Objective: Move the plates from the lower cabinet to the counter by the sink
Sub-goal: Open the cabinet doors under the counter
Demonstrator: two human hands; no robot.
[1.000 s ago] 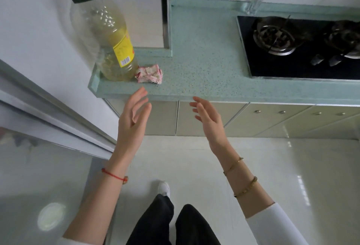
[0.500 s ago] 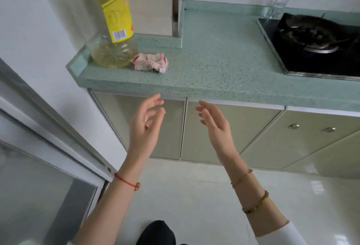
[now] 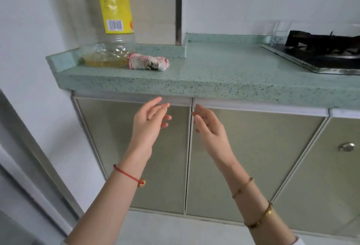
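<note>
"Reaching out like that, why were both hands empty?"

"The left hand [image 3: 149, 121] and right hand [image 3: 209, 125] were spread wide, holding nothing, near the top of two shut cabinet doors [image 3: 136, 147]. I think she meant to pull them open."

"Where were the plates?"

"Not showing. Maybe behind those doors. The counter [image 3: 214, 73] held only an oil bottle [image 3: 115, 20] and a rag [image 3: 148, 64] on the far left."
</note>
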